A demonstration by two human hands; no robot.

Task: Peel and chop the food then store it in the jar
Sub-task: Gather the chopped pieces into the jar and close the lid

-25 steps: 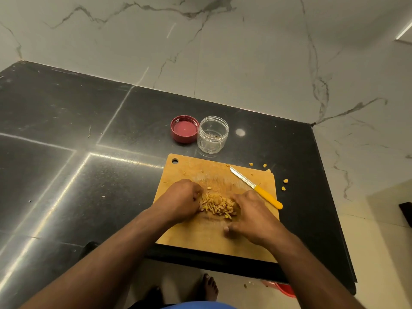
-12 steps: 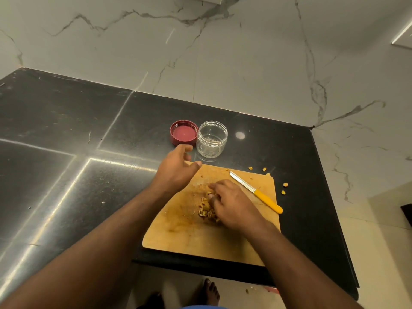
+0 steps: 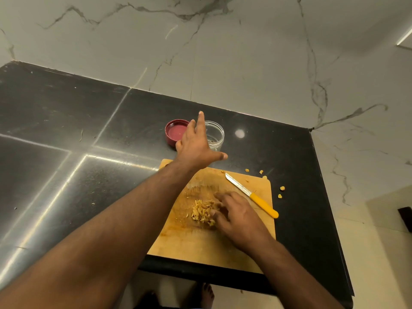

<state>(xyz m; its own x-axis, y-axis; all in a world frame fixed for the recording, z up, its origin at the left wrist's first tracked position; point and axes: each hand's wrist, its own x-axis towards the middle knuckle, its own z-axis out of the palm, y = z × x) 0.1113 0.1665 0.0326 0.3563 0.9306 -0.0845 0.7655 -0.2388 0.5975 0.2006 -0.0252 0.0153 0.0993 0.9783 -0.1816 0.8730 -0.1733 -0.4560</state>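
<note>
A small pile of chopped yellow food lies in the middle of the wooden cutting board. My right hand rests against the pile's right side, its fingers bent over the pieces. My left hand is stretched out with spread fingers in front of the clear plastic jar, hiding its left half; whether it touches the jar I cannot tell. The jar stands upright and uncapped behind the board. Its red lid lies upside down just to the left.
A yellow-handled knife lies diagonally on the board's right side. Several yellow scraps are scattered on the black counter near the board's far right corner. The counter ends just right of the board, and the marble wall stands behind the jar.
My left hand has left the pile and reached forward to the jar, its fingers opening. My right hand has stayed at the pile, shifting slightly. The view has tilted.
</note>
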